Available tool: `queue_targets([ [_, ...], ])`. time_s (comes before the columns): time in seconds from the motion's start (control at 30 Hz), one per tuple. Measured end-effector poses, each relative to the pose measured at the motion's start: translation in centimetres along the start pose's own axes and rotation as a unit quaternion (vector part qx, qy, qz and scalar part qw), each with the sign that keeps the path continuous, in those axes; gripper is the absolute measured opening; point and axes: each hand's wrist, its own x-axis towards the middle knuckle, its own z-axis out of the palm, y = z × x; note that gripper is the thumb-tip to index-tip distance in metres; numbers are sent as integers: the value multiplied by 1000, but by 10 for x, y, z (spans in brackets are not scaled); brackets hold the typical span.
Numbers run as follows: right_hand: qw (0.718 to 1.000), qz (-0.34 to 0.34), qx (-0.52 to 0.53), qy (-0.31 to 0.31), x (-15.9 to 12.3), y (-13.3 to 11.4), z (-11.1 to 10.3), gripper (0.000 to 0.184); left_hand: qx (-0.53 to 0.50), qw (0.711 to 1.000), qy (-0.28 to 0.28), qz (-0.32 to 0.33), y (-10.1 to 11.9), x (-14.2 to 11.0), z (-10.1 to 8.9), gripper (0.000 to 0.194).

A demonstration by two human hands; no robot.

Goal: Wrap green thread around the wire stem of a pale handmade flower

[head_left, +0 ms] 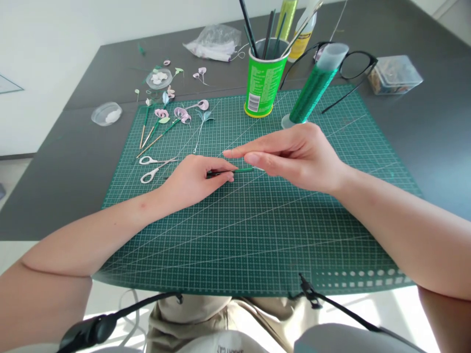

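Observation:
My left hand (196, 176) rests low over the green cutting mat (235, 235), thumb and fingers closed on a thin green stem (243, 170). The stem lies level, its green end sticking out to the right past my fingertips; a dark length runs back under the hand. Just above and to the right of that end is my right hand (294, 154), index finger stretched left and thumb pressed against its underside. Any fine thread between them is too small to make out. Behind this hand a tall spool of green thread (312, 93) leans on the mat.
White-handled scissors (149, 175) lie left of my left hand. Beyond them are small pink flowers (181, 114) on stems. A green can (265, 81) holding brushes stands at the back, near eyeglasses (355, 65), a clear plastic box (395, 73) and a plastic bag (215, 41).

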Motion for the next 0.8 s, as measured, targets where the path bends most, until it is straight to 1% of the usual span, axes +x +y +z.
queue_targets([
  [0.1,998,8,-39,42,0,3,1,33,-1,1000,-14,-2,3,-2,1,22],
  [0.23,995,12,-67,70,3,8,1,30,14,999,-29,7,5,-3,1,21],
  [0.47,992,45,-93,75,6,14,1,25,7,998,-53,39,7,-5,-1,17],
  [0.6,989,68,-103,86,7,13,2,25,3,998,-53,38,8,-6,-1,12],
  [0.7,987,82,-106,90,7,13,2,26,1,998,-55,31,8,-6,-1,13],
  [0.8,988,80,-100,91,7,12,2,27,-8,998,-58,21,8,-5,-1,14],
])
